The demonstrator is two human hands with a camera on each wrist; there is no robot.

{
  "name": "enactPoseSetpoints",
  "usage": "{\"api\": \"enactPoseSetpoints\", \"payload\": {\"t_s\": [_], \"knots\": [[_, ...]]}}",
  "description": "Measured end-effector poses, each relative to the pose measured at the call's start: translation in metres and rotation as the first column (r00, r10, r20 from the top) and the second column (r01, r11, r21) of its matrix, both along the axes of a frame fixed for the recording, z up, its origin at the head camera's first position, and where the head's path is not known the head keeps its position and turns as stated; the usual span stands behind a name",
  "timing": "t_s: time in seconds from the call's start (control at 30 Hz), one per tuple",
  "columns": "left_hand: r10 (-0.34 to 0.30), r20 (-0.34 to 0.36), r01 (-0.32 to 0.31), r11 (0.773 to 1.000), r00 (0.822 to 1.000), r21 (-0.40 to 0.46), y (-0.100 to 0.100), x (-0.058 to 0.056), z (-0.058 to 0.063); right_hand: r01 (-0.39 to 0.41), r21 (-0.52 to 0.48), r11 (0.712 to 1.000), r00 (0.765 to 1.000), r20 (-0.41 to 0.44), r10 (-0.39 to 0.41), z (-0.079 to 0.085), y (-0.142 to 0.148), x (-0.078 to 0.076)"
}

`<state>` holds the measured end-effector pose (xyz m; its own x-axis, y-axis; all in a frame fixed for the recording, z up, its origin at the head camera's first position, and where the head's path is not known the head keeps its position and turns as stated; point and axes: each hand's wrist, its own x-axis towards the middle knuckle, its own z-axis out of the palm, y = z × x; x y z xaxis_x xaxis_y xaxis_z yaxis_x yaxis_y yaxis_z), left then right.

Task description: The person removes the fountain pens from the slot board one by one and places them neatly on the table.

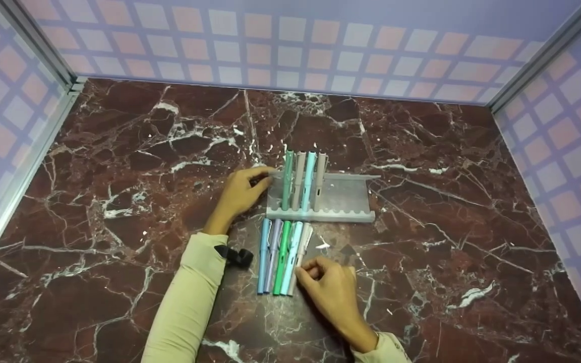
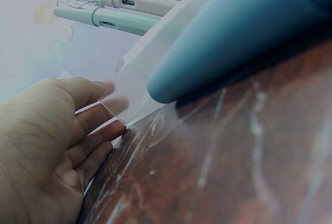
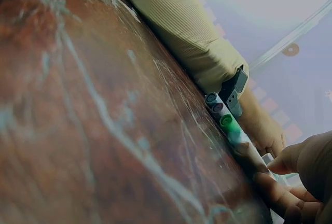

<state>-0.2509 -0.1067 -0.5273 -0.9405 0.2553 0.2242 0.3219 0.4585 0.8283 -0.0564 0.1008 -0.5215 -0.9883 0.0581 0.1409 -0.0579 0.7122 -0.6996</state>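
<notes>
A clear pen stand [image 1: 348, 194] with a notched front rail stands mid-table. On its left part lean several pens: a dark green pen [image 1: 287, 181], a light blue pen [image 1: 308, 176] and two greyish-brown ones. My left hand [image 1: 242, 191] holds the stand's left side, its fingertips partly seen through the clear plastic [image 2: 136, 92] in the left wrist view. In front of the stand lies a row with a blue pen [image 1: 264, 257], a purple pen [image 1: 273, 257], a green pen [image 1: 282, 257] and a pale blue pen [image 1: 292, 257]. My right hand [image 1: 333, 287] pinches the light grey pen [image 1: 304, 242] at the row's right end.
Brown-red veined marble [image 1: 447, 242] covers the tabletop. Checkered panels [image 1: 290, 45] enclose the back and both sides, with metal posts [image 1: 38, 45] at the corners. A black strap device [image 1: 237, 256] sits on the left wrist, beside the pen row.
</notes>
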Motion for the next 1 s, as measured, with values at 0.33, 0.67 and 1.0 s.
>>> {"api": "enactPoseSetpoints", "payload": {"t_s": [0.33,0.67,1.0], "knots": [[0.001,-0.007,-0.001,1.0,1.0,-0.001,0.0,0.0,0.0,-0.016,0.031,0.999,1.0,-0.025,0.017,-0.002,0.0,-0.002],[0.014,-0.017,-0.013,1.0,1.0,0.012,0.001,0.0,0.001,-0.004,0.062,0.998,0.996,-0.091,0.01,-0.005,0.0,-0.005],[0.009,0.0,-0.009,1.0,1.0,0.004,0.001,0.002,0.002,-0.021,0.094,0.995,0.986,-0.166,0.036,-0.01,0.006,-0.017]]}}
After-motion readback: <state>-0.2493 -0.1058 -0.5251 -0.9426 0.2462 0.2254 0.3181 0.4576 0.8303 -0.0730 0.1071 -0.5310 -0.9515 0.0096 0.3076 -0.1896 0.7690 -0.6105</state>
